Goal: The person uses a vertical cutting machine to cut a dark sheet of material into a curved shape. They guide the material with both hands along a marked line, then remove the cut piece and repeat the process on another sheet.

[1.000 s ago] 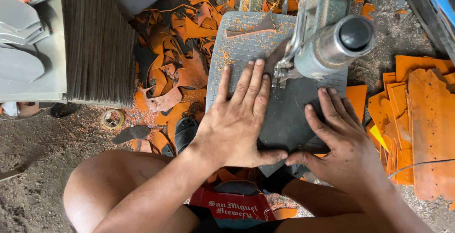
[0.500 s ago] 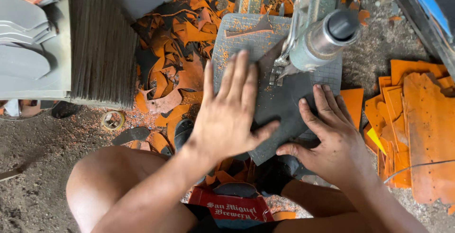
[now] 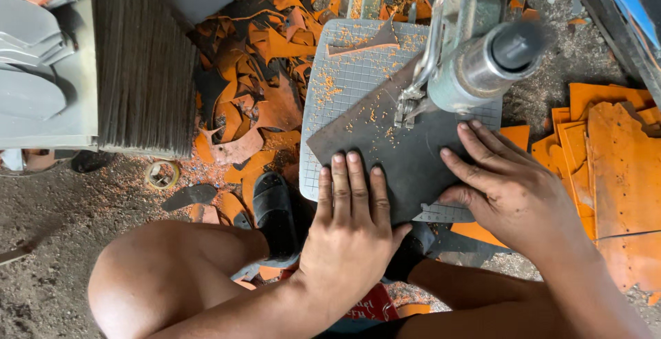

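— Head view: where's the dark sheet (image 3: 406,156)?
— Flat on the gridded surface (image 3: 344,70), near edge, under the cutter head (image 3: 482,63).
— Hands?
— Left hand (image 3: 351,242), right hand (image 3: 513,191): fingers spread, pressing it down.

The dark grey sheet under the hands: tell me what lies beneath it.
The dark grey sheet lies on a grid-marked cutting table dusted with orange crumbs. Left hand and right hand press it flat. The table's middle is covered by the sheet and cannot be seen.
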A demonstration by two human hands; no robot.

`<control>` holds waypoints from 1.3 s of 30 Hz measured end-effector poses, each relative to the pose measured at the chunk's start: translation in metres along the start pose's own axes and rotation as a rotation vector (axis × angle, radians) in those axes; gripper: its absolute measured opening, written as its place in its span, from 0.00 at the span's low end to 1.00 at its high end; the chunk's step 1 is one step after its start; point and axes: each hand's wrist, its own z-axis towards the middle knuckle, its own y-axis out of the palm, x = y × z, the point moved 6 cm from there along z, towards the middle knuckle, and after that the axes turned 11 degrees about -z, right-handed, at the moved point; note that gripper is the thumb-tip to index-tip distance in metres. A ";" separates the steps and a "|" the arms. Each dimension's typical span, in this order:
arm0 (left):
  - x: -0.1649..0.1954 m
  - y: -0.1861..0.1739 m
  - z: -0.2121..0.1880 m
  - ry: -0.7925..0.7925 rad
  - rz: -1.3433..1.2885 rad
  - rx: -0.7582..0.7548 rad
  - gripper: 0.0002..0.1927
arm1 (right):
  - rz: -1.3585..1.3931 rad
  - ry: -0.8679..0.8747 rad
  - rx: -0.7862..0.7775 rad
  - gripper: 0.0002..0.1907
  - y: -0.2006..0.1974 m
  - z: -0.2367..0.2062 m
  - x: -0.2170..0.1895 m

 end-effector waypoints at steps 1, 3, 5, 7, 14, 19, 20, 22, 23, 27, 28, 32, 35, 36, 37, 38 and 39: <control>-0.002 0.000 0.001 -0.005 -0.014 0.003 0.41 | 0.003 0.014 -0.006 0.27 0.001 0.000 0.001; -0.010 -0.002 0.007 -0.017 0.018 0.023 0.37 | 0.018 0.028 0.002 0.27 0.002 0.001 0.001; -0.022 -0.005 0.018 -0.020 0.104 0.046 0.29 | 0.042 0.043 0.027 0.26 0.002 0.001 -0.001; -0.035 -0.007 0.031 -0.016 0.091 0.035 0.29 | 0.067 0.072 0.037 0.26 0.004 0.002 -0.004; -0.007 -0.012 0.013 -0.077 -0.152 -0.007 0.42 | 0.045 0.114 0.028 0.27 0.004 0.004 0.001; -0.002 -0.002 0.012 -0.041 -0.037 -0.017 0.34 | 0.055 0.127 0.014 0.27 0.008 0.003 0.006; -0.001 -0.003 0.012 -0.032 -0.024 -0.012 0.34 | 0.063 0.131 0.007 0.27 0.009 0.003 0.007; -0.003 -0.003 0.014 -0.035 -0.038 -0.012 0.33 | 0.072 0.117 0.019 0.27 0.008 0.004 0.006; -0.004 -0.004 0.015 -0.037 -0.046 -0.012 0.33 | 0.076 0.109 0.025 0.27 0.008 0.005 0.006; -0.007 -0.005 0.017 -0.032 -0.050 -0.024 0.34 | 0.052 0.123 0.001 0.27 0.010 0.007 0.005; -0.007 -0.005 0.017 -0.028 -0.048 -0.026 0.33 | 0.049 0.121 0.001 0.27 0.010 0.007 0.005; -0.010 -0.005 0.021 -0.023 -0.047 -0.020 0.34 | 0.049 0.127 0.023 0.26 0.010 0.009 0.005; -0.010 -0.007 0.024 -0.011 -0.026 -0.013 0.34 | 0.092 0.126 0.057 0.24 0.007 0.014 0.004; -0.010 -0.007 0.025 -0.012 -0.025 -0.012 0.34 | 0.095 0.124 0.058 0.24 0.005 0.015 0.003; -0.010 -0.007 0.026 -0.012 -0.025 -0.012 0.34 | 0.099 0.124 0.059 0.24 0.004 0.016 0.003; -0.010 -0.007 0.027 -0.011 -0.024 -0.013 0.34 | 0.103 0.125 0.060 0.24 0.002 0.017 0.002; -0.010 -0.007 0.027 -0.014 -0.029 -0.011 0.34 | 0.098 0.121 0.066 0.24 0.001 0.019 0.001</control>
